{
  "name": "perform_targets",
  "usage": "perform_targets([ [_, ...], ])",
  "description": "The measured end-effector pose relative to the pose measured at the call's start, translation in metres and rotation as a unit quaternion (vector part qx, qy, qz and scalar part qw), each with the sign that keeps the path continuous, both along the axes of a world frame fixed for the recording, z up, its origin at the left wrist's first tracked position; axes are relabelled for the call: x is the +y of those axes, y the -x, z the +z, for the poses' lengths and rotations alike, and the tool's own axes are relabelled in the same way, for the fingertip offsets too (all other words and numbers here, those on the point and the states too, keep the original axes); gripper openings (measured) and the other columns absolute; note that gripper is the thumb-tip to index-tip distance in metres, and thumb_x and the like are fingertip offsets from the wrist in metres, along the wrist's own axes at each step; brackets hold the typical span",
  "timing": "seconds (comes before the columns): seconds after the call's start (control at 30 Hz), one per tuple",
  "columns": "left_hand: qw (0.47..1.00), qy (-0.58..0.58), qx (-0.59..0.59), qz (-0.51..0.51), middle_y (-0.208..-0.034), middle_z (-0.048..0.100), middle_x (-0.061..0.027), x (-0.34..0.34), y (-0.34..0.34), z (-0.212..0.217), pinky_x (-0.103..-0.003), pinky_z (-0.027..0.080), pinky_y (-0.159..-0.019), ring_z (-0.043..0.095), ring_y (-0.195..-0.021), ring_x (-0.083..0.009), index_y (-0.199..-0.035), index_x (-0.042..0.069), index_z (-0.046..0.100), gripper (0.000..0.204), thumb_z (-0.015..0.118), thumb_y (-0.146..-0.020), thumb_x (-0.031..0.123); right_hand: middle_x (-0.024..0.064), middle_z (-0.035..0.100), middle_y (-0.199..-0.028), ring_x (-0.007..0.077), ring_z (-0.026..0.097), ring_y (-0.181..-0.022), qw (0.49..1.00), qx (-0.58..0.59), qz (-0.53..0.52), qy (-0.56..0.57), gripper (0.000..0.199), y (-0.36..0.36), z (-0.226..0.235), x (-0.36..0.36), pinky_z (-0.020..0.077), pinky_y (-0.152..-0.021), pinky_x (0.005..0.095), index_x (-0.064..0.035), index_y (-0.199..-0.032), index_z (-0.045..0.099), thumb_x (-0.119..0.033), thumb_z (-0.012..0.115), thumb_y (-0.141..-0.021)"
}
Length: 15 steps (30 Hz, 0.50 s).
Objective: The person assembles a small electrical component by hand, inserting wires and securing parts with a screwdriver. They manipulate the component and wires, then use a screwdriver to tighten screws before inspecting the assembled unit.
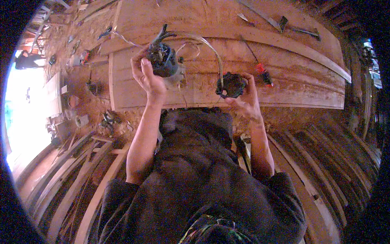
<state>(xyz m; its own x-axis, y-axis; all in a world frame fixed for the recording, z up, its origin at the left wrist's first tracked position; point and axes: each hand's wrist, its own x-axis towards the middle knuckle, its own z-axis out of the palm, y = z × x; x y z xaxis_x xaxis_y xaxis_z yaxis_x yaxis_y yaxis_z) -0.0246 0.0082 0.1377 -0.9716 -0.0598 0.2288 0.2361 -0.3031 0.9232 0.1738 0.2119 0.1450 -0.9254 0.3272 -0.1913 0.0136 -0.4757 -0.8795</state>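
Note:
Over the wooden bench, my left hand (pixel 149 79) is closed around a dark, rounded motor-like part (pixel 163 61) with an open, uneven inner side. A thick black cable end sticks up from its top. In my right hand (pixel 247 97), fingers and thumb grip a smaller dark round cover (pixel 232 85) with a notched rim by its edge. A pale, shiny cord (pixel 219 57) arcs from near the motor-like part across to the cover. Just right of my right hand, a screwdriver (pixel 265 74) with a red and black handle lies on the boards.
Wide planks form the bench top (pixel 300 95); a long thin strip (pixel 321 61) lies across its right side. A dark angled metal tool (pixel 302 31) rests at the far right. Loose tools and scraps litter the dusty ground at left. Long timbers (pixel 77 183) lie on both sides of me.

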Motion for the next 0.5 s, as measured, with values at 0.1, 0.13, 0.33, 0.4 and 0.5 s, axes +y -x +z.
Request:
perform_targets([
  [0.1, 1.0, -0.015, -0.008, 0.011, -0.106, 0.064, -0.0086, 0.005, -0.002, 0.004, -0.034, 0.049, -0.091, 0.061, -0.097, -0.018, -0.114, 0.001, 0.06, 0.038, 0.055, -0.099, 0.036, 0.0133, 0.058, -0.128, 0.0275, 0.06, -0.12, 0.998, 0.028, -0.059, 0.026, 0.091, -0.004, -0.01, 0.006, 0.0506, -0.102, 0.0422, -0.0107, -0.14, 0.034, 0.002, 0.087, -0.067],
  [0.13, 1.0, -0.025, -0.013, 0.008, -0.106, 0.064, -0.0084, 0.006, 0.0, 0.004, -0.034, 0.049, -0.091, 0.061, -0.097, -0.0181, -0.114, 0.002, 0.06, 0.037, 0.055, -0.099, 0.035, 0.0132, 0.059, -0.128, 0.0274, 0.06, -0.119, 0.995, 0.04, -0.084, 0.045, 0.09, -0.003, -0.016, 0.006, 0.0505, -0.102, 0.0423, -0.0108, -0.139, 0.035, 0.001, 0.087, -0.067],
  [0.33, 0.999, -0.007, -0.023, 0.04, -0.107, 0.063, -0.0068, 0.003, 0.001, -0.003, -0.033, 0.048, -0.093, 0.06, -0.1, -0.019, -0.115, 0.004, 0.061, 0.037, 0.056, -0.099, 0.036, 0.0124, 0.058, -0.128, 0.0261, 0.059, -0.12, 0.993, 0.045, -0.039, -0.104, 0.088, 0.017, -0.017, 0.02, 0.0461, -0.107, 0.0424, -0.0074, -0.134, 0.04, -0.01, 0.093, -0.065],
  [0.4, 0.999, 0.004, -0.024, 0.037, -0.107, 0.063, -0.0073, 0.003, 0.002, -0.007, -0.034, 0.048, -0.093, 0.061, -0.1, -0.0195, -0.115, 0.003, 0.061, 0.038, 0.055, -0.099, 0.037, 0.0125, 0.058, -0.128, 0.0255, 0.058, -0.12, 0.986, 0.066, -0.035, -0.148, 0.093, 0.028, -0.005, 0.024, 0.0469, -0.105, 0.04, -0.0068, -0.137, 0.04, -0.014, 0.095, -0.063],
  [0.5, 0.999, 0.047, 0.003, 0.024, -0.108, 0.063, -0.0083, 0.002, -0.001, 0.0, -0.036, 0.049, -0.093, 0.061, -0.102, -0.0203, -0.116, 0.003, 0.062, 0.04, 0.055, -0.099, 0.038, 0.0126, 0.058, -0.128, 0.0254, 0.058, -0.12, 0.978, 0.086, -0.027, -0.186, 0.096, 0.046, 0.011, 0.03, 0.048, -0.104, 0.0395, -0.0064, -0.14, 0.038, -0.013, 0.095, -0.063],
])
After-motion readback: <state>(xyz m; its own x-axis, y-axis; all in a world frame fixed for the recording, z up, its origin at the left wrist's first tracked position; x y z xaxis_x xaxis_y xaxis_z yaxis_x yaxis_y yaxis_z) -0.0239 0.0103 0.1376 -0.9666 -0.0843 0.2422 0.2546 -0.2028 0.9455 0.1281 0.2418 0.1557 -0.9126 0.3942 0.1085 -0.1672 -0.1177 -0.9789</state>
